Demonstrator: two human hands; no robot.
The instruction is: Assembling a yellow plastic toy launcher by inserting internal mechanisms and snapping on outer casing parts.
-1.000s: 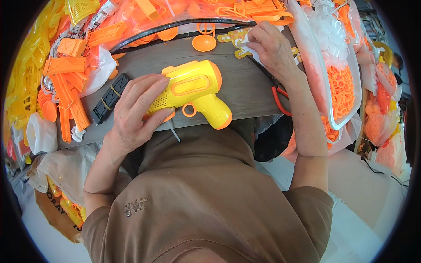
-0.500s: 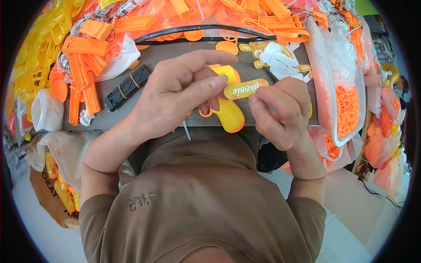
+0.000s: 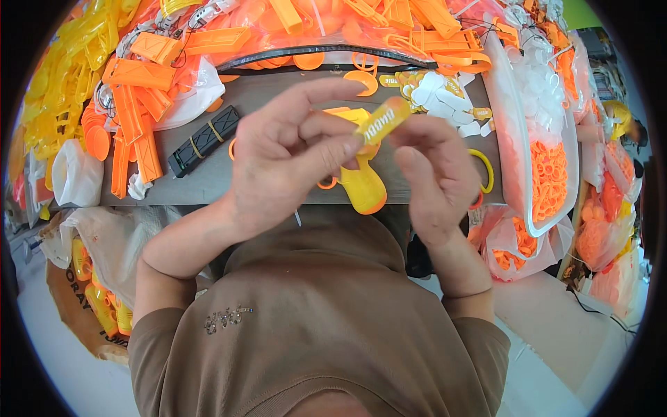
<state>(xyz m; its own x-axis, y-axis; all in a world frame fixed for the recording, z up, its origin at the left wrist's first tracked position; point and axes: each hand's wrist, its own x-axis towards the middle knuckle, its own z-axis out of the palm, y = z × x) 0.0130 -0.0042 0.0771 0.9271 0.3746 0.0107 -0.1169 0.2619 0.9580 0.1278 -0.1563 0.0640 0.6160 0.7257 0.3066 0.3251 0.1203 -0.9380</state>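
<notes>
My left hand (image 3: 288, 149) pinches one end of a glossy yellow oblong sticker (image 3: 381, 122) between thumb and forefinger. The sticker is tilted, its far end up and to the right, beside the fingers of my right hand (image 3: 438, 170). That hand's thumb stands apart from its curled fingers, with nothing seen between them. Under the sticker is a yellow toy gun-like body (image 3: 364, 186) with orange trim, its rounded handle pointing toward me over the table's front edge. My left fingers cover part of its upper end; whether they grip it is hidden.
White-backed and yellow stickers (image 3: 441, 94) are heaped at the back right. A black bar with rubber bands (image 3: 203, 141) lies at left, near orange plastic parts (image 3: 142, 73). A translucent tub (image 3: 531, 226) holds small orange rings (image 3: 549, 174). A yellow ring (image 3: 486, 167) lies at the right.
The sticker has tilted steeper and its near end is now in my left thumb and forefinger. My right fingers have loosened from it, the thumb moving away.
</notes>
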